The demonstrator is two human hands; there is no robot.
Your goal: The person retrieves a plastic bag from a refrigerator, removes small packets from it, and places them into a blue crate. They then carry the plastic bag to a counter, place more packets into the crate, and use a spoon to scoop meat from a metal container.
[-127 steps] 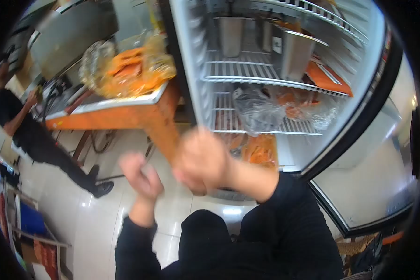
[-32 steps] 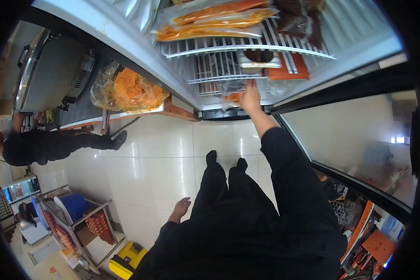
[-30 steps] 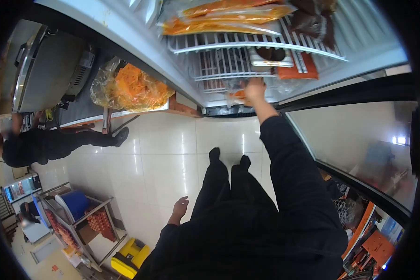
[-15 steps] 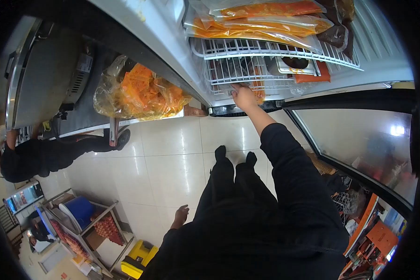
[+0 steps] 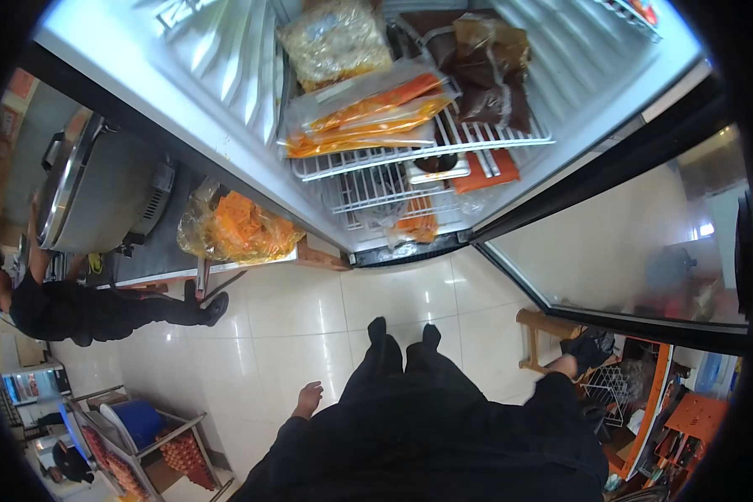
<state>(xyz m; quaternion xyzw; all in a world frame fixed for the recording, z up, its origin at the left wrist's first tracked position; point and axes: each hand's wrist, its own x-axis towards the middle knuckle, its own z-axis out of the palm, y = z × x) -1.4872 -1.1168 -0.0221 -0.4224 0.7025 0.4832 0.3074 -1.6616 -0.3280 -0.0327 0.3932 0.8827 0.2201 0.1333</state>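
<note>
My left hand (image 5: 309,398) hangs loose at my side over the tiled floor (image 5: 293,318), fingers (image 5: 313,388) lightly curled and gripping nothing. My right hand (image 5: 566,366) is down by my hip, mostly hidden past the sleeve; I cannot tell how its fingers are set or whether they grip anything. Half a second ago that hand was stretched forward to the lowest wire shelf (image 5: 376,197) of the open fridge (image 5: 226,109); now it is drawn back and well apart from it. The orange bag (image 5: 417,226) it was touching lies far ahead of my fingers on the fridge bottom, its long axis running roughly front to back, one end pointing out toward my feet. Flat orange pouches (image 5: 368,113) sit stacked on the shelf above it.
</note>
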